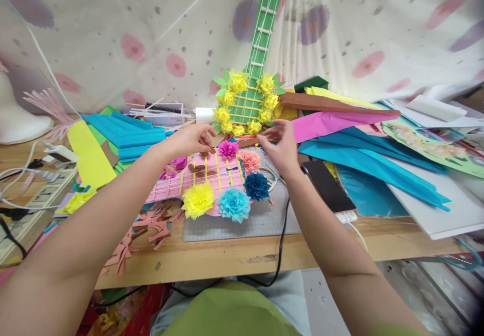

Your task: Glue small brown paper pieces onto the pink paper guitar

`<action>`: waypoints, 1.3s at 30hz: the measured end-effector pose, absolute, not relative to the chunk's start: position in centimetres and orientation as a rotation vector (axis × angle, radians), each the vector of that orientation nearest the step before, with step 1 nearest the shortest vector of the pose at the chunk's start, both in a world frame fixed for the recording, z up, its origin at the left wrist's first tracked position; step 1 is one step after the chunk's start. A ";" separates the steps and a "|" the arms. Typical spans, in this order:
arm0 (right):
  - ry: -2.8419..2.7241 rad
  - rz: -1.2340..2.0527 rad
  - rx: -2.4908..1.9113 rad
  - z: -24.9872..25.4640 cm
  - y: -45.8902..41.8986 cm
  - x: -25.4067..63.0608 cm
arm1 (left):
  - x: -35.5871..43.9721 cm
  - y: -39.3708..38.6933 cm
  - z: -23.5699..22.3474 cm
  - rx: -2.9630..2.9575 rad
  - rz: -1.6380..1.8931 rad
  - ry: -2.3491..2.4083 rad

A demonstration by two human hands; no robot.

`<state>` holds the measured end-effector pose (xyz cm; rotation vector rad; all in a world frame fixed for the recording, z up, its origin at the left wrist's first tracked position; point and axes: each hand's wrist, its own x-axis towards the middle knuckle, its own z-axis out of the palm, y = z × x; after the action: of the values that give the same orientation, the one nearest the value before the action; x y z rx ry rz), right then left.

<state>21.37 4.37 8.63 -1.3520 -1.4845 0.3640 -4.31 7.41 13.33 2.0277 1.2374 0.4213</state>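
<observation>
A pink paper guitar [172, 187] lies on a grey cutting mat [230, 230]. It carries yellow strips, white strings and a yellow paper flower [198, 200], a light blue flower [234, 204], a dark blue flower [257, 186], a coral flower [250, 161] and a magenta flower [228, 149]. Above its upper edge, my left hand [194, 140] is closed, with a small brown paper piece at the fingertips. Similar brown ovals [197, 168] rest on the strings. My right hand [280, 147] hovers beyond the coral flower, thumb and fingers apart, near a brown strip [247, 143].
A green paper guitar [260, 48] with yellow flowers leans against the curtain. Folded blue paper [370, 159], magenta paper [333, 123] and a black phone [328, 185] lie to the right. Left are brown scraps [157, 230], a power strip [34, 207] and cables. A black cable [283, 240] crosses the table's front edge.
</observation>
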 end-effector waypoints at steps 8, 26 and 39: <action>-1.677 1.172 -1.299 9.6 6.7 13.8 | -2.7 8.1 13.7 2.382 0.197 1.266; -1.619 1.202 -1.344 8.8 6.9 13.4 | -3.0 7.8 11.6 1.899 0.475 1.352; -1.942 0.784 -1.594 10.0 8.4 12.9 | -3.8 9.1 11.4 2.171 0.506 1.461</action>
<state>12.91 8.41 10.01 -1.5942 -1.9423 0.7839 -3.77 9.06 11.43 2.1713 1.4607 0.5060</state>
